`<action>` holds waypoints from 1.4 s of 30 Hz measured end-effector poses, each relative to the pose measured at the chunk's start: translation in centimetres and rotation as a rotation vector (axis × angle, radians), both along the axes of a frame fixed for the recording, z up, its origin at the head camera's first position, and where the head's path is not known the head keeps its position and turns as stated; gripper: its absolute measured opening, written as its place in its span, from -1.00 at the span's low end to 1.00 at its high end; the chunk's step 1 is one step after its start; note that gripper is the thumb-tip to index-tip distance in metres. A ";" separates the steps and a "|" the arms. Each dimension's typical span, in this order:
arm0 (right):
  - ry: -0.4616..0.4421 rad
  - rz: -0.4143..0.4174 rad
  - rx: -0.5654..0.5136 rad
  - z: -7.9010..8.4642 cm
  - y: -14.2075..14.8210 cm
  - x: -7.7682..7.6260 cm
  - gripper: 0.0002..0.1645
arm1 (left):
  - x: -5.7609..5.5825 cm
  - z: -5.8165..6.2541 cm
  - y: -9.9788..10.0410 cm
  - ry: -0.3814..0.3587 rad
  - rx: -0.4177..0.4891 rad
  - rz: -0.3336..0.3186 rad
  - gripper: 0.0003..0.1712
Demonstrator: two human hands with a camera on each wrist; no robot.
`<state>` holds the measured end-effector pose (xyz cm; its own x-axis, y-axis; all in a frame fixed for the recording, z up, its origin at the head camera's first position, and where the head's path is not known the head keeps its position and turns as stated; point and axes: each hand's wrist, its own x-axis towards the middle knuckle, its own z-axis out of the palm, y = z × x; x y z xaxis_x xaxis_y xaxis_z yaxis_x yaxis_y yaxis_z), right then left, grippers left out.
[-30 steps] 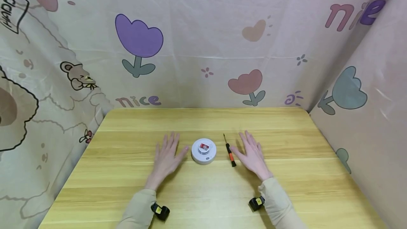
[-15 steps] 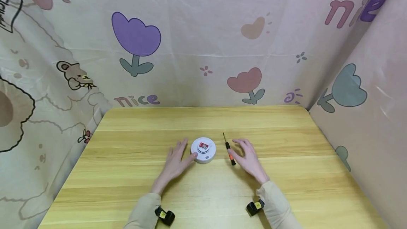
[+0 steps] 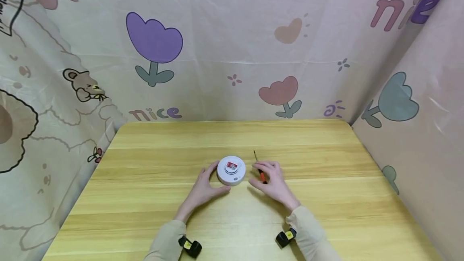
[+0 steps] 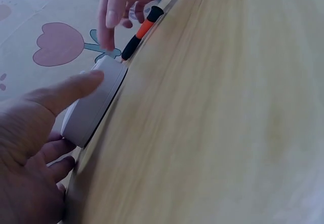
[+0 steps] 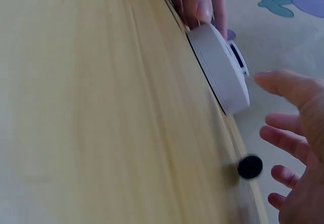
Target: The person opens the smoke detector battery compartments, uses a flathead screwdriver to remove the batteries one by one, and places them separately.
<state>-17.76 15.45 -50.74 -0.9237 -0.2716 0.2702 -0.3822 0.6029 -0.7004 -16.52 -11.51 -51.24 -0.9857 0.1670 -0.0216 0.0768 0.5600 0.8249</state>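
A round white smoke detector (image 3: 231, 176) with a red label on top lies flat on the table. My left hand (image 3: 204, 190) is at its left side, thumb along the near edge and fingers around the far edge. In the left wrist view, the thumb of my left hand (image 4: 30, 127) overlaps the detector's side (image 4: 93, 107). My right hand (image 3: 271, 180) hovers with spread, bent fingers over a screwdriver (image 3: 262, 177) with a black and orange handle, apart from the detector. In the right wrist view nothing sits between the right hand's (image 5: 304, 133) fingers.
The pale wooden table (image 3: 145, 212) carries these things near its middle. Behind it hangs a printed curtain (image 3: 217, 43) with flowers, and more curtain closes off both sides. A small black camera (image 3: 190, 247) is strapped to the left wrist and another (image 3: 285, 237) to the right wrist.
Both hands have moved inward from lying spread on either side. My left fingers have closed around the smoke detector; my right hand has come over the screwdriver toward the detector. Detector and screwdriver stay in place.
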 end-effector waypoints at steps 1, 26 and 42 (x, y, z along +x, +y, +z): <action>0.008 0.013 0.015 0.0 -0.3 0.0 -0.31 | 0.0 0.0 0.0 0.009 0.002 0.003 0.14; -0.020 0.005 0.031 -0.2 -2.0 0.3 -0.11 | 0.1 -1.0 0.1 0.177 0.158 -0.024 -0.03; -0.092 0.024 -0.193 0.0 -1.0 1.1 -0.23 | 0.6 -0.7 0.1 0.250 0.304 -0.134 -0.21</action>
